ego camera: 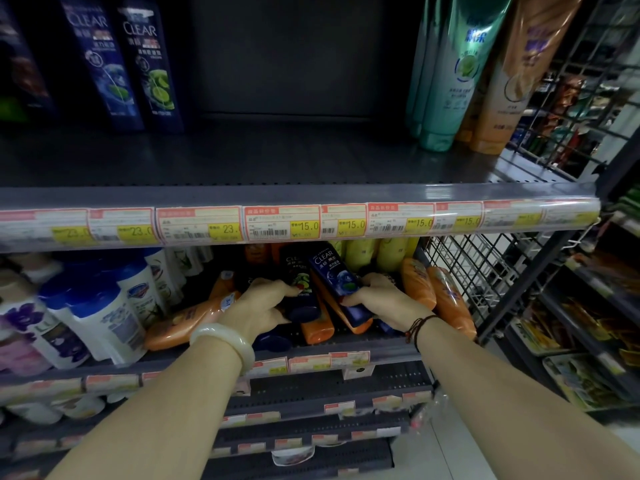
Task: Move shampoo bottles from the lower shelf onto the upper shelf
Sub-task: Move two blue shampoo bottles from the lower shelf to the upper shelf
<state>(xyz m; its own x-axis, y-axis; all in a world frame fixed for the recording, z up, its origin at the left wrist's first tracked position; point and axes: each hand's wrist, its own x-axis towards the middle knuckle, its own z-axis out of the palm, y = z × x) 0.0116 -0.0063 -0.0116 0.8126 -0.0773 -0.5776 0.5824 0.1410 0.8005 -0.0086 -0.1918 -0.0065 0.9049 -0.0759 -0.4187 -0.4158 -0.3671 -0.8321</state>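
Note:
Both hands reach into the lower shelf. My left hand grips a dark CLEAR shampoo bottle with a green fruit picture. My right hand grips a blue CLEAR shampoo bottle that leans left. Both bottles lie tilted among orange bottles on that shelf. The upper shelf has a wide bare stretch in its middle, with two upright blue CLEAR bottles at its left.
Green and orange tubes stand at the upper shelf's right end. White bottles with blue caps crowd the lower shelf's left. Orange bottles lean against a wire side panel on the right. A price-tag rail fronts the upper shelf.

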